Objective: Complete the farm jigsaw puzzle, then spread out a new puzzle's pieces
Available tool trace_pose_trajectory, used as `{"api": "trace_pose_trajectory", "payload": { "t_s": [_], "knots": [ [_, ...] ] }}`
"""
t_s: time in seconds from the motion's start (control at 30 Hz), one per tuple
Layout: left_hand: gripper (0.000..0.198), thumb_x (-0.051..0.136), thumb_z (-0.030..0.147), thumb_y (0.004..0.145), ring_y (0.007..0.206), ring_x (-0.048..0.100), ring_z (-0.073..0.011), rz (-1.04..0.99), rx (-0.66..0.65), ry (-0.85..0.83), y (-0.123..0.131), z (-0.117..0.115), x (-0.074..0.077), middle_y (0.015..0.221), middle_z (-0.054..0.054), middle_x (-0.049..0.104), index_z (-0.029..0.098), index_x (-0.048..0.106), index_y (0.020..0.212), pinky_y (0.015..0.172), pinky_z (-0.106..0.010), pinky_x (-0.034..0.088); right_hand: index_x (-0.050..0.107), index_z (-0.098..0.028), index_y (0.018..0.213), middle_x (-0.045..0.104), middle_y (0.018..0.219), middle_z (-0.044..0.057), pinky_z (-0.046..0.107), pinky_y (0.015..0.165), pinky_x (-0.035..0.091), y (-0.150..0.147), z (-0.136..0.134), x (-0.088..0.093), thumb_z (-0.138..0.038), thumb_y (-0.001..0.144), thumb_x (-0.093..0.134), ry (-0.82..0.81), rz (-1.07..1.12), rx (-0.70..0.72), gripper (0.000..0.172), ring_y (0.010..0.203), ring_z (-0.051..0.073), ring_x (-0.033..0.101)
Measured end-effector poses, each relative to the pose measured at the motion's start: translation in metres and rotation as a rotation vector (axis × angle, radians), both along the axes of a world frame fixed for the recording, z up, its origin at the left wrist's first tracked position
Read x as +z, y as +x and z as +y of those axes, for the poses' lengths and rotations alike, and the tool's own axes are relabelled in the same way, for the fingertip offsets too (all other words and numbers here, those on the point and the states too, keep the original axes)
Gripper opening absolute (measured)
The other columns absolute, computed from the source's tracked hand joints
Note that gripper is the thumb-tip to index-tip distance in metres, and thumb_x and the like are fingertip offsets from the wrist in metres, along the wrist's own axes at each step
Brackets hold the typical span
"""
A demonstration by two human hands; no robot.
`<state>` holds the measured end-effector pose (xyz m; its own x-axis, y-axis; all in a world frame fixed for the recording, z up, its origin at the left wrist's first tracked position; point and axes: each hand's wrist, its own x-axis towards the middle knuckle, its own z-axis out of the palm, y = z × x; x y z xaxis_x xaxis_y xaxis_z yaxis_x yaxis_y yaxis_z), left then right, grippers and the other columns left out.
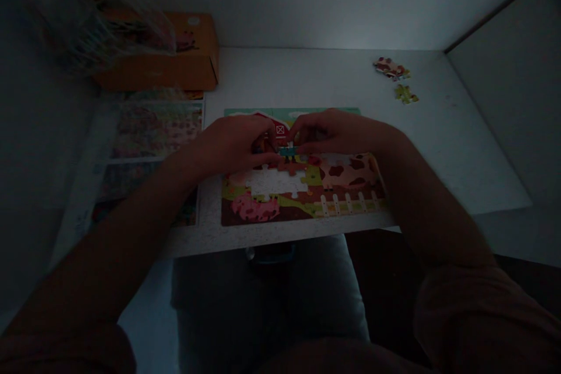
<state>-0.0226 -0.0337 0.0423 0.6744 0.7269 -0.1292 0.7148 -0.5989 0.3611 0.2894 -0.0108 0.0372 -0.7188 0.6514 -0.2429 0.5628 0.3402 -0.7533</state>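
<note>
A farm-scene jigsaw puzzle [350,208] lies on the desk in front of me, with a gap in its lower middle where the white surface shows through. Over its upper middle, my left hand [239,141] and my right hand [339,131] meet with curled fingers. Between their fingertips is a jigsaw piece [288,152] with a teal patch, gripped from both sides just above the gap. Dim light and the fingers hide the piece's outer edges. A printed cow and fence show at the right of the puzzle, a pink pig at the lower left.
Loose jigsaw pieces [405,94] lie at the back right of the white desk [289,76]. An orange box [193,49] stands at the back left, partly covered by a clear plastic bag [109,29]. Printed picture sheets [153,128] lie left of the puzzle, under my left forearm.
</note>
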Motion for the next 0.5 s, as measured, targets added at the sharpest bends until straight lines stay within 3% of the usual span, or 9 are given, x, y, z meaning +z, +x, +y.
{"api": "trace_pose_trajectory", "payload": {
  "t_s": [0.27,0.5],
  "knots": [
    [0.031,0.090,0.052,0.110,0.098,0.081,-0.0314,-0.054,0.039,-0.052,0.0013,-0.0016,-0.0027,0.112,-0.008,0.087,0.026,0.083,0.125,0.084,-0.040,0.051,0.089,-0.032,0.123,0.078,0.084,-0.003,0.036,0.073,0.051,0.0027,0.0011,-0.0014,-0.051,0.105,0.094,0.086,-0.034,0.021,0.027,0.081,0.022,0.070],
    [0.036,0.091,0.054,0.109,0.098,0.079,-0.0292,-0.046,-0.002,-0.055,0.0014,-0.0014,-0.0052,0.120,-0.011,0.088,0.022,0.079,0.123,0.081,-0.040,0.049,0.090,-0.030,0.116,0.084,0.096,0.000,0.035,0.078,0.054,0.0041,0.0008,-0.0057,-0.048,0.101,0.098,0.094,-0.028,0.038,0.024,0.088,0.023,0.072]
  ]
}}
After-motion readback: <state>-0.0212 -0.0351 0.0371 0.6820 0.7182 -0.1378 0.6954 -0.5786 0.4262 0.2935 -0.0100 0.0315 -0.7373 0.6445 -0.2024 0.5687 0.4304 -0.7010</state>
